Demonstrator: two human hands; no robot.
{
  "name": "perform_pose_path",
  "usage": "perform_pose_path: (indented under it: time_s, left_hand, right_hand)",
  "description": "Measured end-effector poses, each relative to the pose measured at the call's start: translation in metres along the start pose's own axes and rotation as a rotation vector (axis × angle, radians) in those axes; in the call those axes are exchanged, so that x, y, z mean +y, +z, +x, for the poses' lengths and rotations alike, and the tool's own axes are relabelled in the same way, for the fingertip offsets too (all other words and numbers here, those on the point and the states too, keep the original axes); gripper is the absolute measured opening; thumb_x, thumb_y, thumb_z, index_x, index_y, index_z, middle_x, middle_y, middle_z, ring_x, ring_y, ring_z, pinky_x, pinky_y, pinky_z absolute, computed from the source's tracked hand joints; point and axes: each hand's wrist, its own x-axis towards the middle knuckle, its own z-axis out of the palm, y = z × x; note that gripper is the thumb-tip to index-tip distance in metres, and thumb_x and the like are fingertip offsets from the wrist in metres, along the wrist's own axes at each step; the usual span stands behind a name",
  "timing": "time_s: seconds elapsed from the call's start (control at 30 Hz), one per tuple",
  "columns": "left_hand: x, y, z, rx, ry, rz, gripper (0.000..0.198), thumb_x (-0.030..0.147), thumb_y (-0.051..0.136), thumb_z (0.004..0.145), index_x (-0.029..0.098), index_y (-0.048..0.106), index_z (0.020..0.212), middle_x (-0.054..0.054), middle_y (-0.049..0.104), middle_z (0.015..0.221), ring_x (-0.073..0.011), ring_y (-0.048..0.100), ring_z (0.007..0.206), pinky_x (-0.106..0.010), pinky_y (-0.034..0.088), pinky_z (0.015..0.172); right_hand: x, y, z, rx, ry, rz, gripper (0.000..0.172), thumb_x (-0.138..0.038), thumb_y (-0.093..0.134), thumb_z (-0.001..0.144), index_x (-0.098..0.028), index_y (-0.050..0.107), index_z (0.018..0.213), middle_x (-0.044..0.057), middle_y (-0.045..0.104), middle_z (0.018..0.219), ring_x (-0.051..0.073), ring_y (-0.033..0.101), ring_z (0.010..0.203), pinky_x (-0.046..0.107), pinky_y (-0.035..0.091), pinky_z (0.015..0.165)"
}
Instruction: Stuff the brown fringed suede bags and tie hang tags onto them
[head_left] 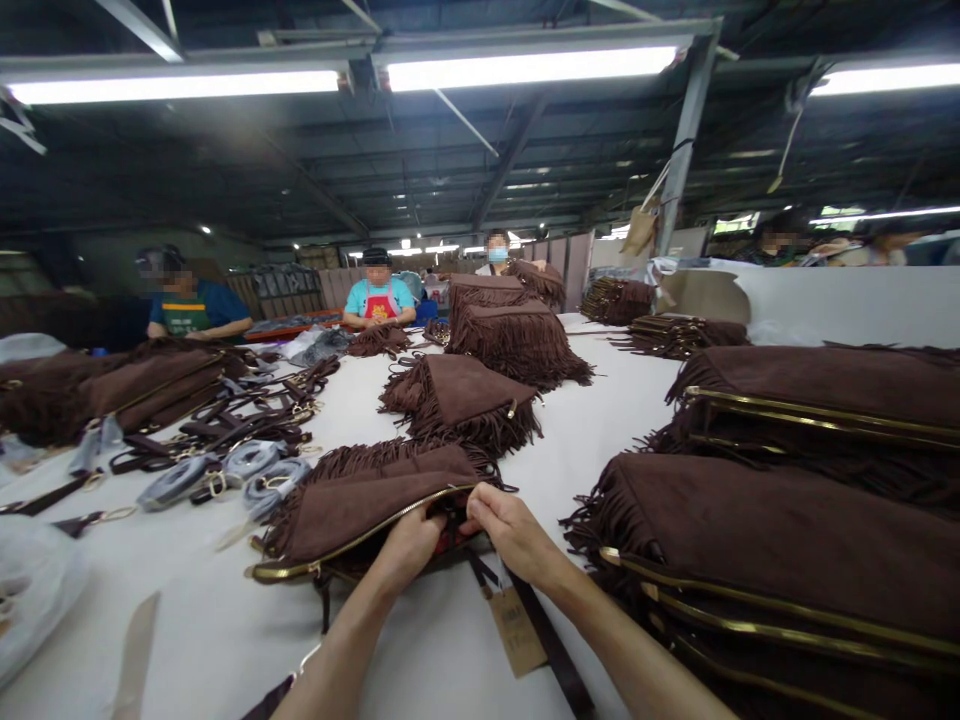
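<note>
A brown fringed bag (375, 495) lies on the white table in front of me, its gold zipper pulled apart along the near edge. My left hand (412, 543) reaches into the opening, fingers curled and partly hidden inside. At the right end of the opening my right hand (506, 525) is closed on the bag's edge, thumb against the fingers. A brown cardboard tag (517, 630) and a dark strap (551, 650) hang down below my right hand. Some reddish lining shows between the hands.
Stacks of brown fringed bags (772, 530) stand at the right, with more bags (510, 335) ahead. Coiled straps in plastic (255, 460) and loose dark straps (247, 405) lie left. A plastic bag (34, 590) sits at the left edge. Several people work across the table.
</note>
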Motion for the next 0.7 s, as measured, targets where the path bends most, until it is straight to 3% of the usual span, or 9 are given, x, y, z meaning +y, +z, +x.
perform_pose_path:
  time_s: [0.13,0.23,0.37,0.53,0.7]
  left_hand:
    - [-0.001,0.003,-0.003,-0.007,0.017,-0.054,0.042,0.017,0.044,0.079,0.017,0.066,0.114,-0.003,0.069,0.118,-0.0237,0.059,0.112,-0.039,0.039,0.107]
    - [-0.002,0.004,-0.003,0.051,0.021,0.002,0.037,0.025,0.043,0.087,0.019,0.066,0.114,-0.005,0.068,0.119,-0.0239,0.057,0.117,-0.040,0.036,0.109]
    - [-0.004,0.003,-0.001,0.112,0.016,0.030,0.035,0.029,0.042,0.090,0.021,0.067,0.112,-0.004,0.071,0.112,-0.0246,0.054,0.121,-0.042,0.032,0.112]
    - [-0.007,-0.002,0.001,0.100,0.033,-0.073,0.036,0.030,0.043,0.089,0.020,0.067,0.113,-0.002,0.072,0.109,-0.0237,0.052,0.123,-0.042,0.033,0.112]
    - [-0.008,-0.005,0.000,0.105,-0.019,-0.091,0.036,0.031,0.044,0.088,0.020,0.067,0.113,-0.002,0.072,0.111,-0.0237,0.056,0.118,-0.042,0.032,0.113]
  right_hand:
    - [-0.002,-0.002,-0.001,-0.041,0.052,0.010,0.021,-0.033,0.041,0.089,-0.020,0.051,0.075,0.000,0.064,0.068,0.016,0.060,0.069,0.028,0.044,0.071]
    - [-0.006,-0.004,-0.002,-0.023,0.100,-0.045,0.022,-0.031,0.040,0.090,-0.020,0.052,0.075,-0.004,0.059,0.057,0.014,0.056,0.057,0.024,0.041,0.062]
    - [-0.011,-0.002,-0.005,0.025,0.024,-0.348,0.023,-0.017,0.041,0.086,-0.020,0.053,0.067,-0.004,0.053,0.057,0.013,0.051,0.056,0.023,0.034,0.056]
    - [-0.009,0.005,-0.009,0.054,-0.081,-0.750,0.020,-0.009,0.046,0.082,-0.020,0.054,0.067,0.000,0.059,0.071,0.014,0.052,0.067,0.026,0.029,0.061]
    - [-0.008,0.013,-0.009,0.127,-0.017,-0.834,0.021,-0.011,0.046,0.086,-0.021,0.054,0.070,0.000,0.062,0.075,0.014,0.053,0.068,0.028,0.026,0.059]
